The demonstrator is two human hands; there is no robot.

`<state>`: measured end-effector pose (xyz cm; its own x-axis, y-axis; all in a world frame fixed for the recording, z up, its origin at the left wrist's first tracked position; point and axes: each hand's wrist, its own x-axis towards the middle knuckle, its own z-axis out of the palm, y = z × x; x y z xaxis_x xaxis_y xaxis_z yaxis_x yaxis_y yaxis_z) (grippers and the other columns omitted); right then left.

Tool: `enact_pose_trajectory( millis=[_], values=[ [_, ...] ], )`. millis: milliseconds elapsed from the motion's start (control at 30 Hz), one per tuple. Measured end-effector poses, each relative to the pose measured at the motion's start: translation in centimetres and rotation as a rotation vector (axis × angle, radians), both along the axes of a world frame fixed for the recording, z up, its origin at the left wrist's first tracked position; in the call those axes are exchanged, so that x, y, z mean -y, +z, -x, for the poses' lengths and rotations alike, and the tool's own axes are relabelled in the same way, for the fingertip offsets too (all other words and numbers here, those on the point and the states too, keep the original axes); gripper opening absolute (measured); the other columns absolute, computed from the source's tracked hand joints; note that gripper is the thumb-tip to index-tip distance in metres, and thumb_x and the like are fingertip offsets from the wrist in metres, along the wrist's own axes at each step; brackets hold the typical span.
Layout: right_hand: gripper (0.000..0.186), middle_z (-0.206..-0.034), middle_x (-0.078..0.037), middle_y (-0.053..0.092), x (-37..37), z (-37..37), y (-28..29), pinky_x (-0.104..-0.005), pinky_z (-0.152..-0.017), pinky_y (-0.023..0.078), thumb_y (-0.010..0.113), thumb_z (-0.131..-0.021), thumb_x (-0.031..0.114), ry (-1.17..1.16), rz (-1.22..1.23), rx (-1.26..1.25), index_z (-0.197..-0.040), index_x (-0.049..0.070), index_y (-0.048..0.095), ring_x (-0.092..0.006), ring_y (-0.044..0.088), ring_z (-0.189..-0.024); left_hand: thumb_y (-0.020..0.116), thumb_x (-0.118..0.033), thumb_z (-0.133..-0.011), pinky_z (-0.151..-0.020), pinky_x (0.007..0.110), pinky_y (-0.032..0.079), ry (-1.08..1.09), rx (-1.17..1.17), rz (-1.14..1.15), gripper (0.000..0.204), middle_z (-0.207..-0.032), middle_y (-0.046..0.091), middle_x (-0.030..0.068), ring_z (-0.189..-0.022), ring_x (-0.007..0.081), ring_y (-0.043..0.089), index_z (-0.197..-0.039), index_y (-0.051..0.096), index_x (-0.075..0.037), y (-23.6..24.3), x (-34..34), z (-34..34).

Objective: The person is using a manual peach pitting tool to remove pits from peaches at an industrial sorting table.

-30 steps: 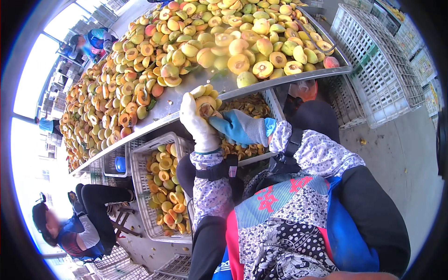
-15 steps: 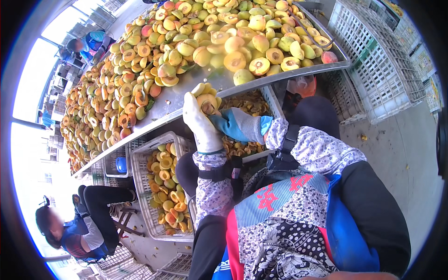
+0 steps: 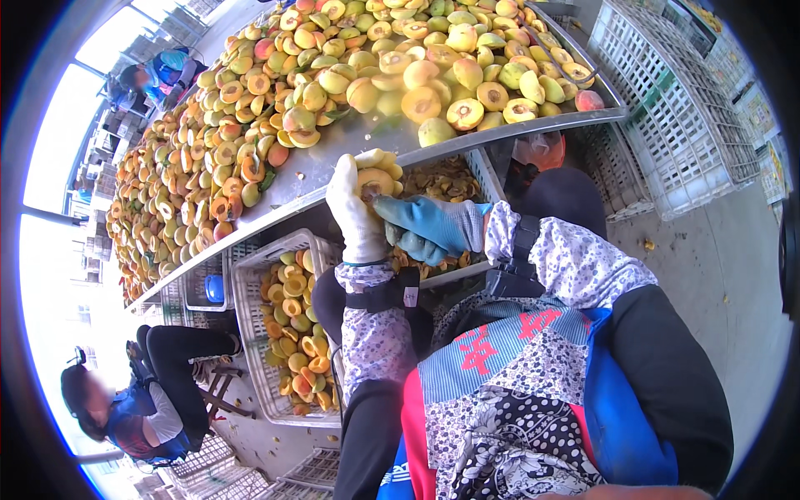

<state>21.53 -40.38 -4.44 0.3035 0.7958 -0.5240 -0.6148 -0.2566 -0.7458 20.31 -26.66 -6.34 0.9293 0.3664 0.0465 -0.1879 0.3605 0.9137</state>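
My left hand [image 3: 354, 212], in a white glove with yellowish fingertips, is closed round a peach half [image 3: 375, 182] at the edge of the metal table. The cut face with its brown centre points toward my right hand. My right hand [image 3: 433, 227], in a blue and grey glove, is curled, its fingertips against that cut face. Whatever it grips, if anything, is hidden by the fingers. Beneath both hands stands a crate [image 3: 492, 185] of brownish peach pits and scraps.
The metal table [image 3: 321, 171] bears a large heap of halved peaches [image 3: 242, 133]. A white crate [image 3: 250, 333] of peach halves stands left of my knees. Stacked crates [image 3: 667, 117] are at the right. One person [image 3: 137, 421] sits lower left, another [image 3: 162, 79] at the far left.
My right hand has shifted slightly right and turned, so more of its curled fingers show. The peach half stays in my left hand, and its cut face is seen more openly.
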Motion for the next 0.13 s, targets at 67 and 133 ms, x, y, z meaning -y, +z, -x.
enact_pose_trajectory(
  millis=[67,133],
  values=[
    [0.063,-0.056,0.002,0.045,1.1,-0.5,-0.1,-0.0256,-0.037,0.032,0.045,-0.09,0.069,0.044,0.04,0.061,-0.08,0.008,0.059,-0.0084,0.039,-0.041,0.05,-0.04,-0.098,-0.058,0.035,0.054,-0.14,-0.013,-0.083,0.049,-0.089,0.069,0.0196,-0.067,0.0235,0.064,-0.1,0.065,0.007,0.0,-0.4,-0.5],
    [0.063,-0.055,0.002,0.045,3.7,-0.9,0.1,-0.0252,-0.039,0.034,0.044,-0.091,0.069,-0.028,0.108,0.285,-0.084,0.008,0.06,-0.0088,0.042,-0.043,0.052,-0.041,-0.096,-0.055,0.031,0.051,-0.336,-0.045,-0.22,0.05,-0.087,0.069,0.0185,-0.065,0.0215,0.064,-0.098,0.065,0.007,0.2,0.8,-2.6]
  ],
)
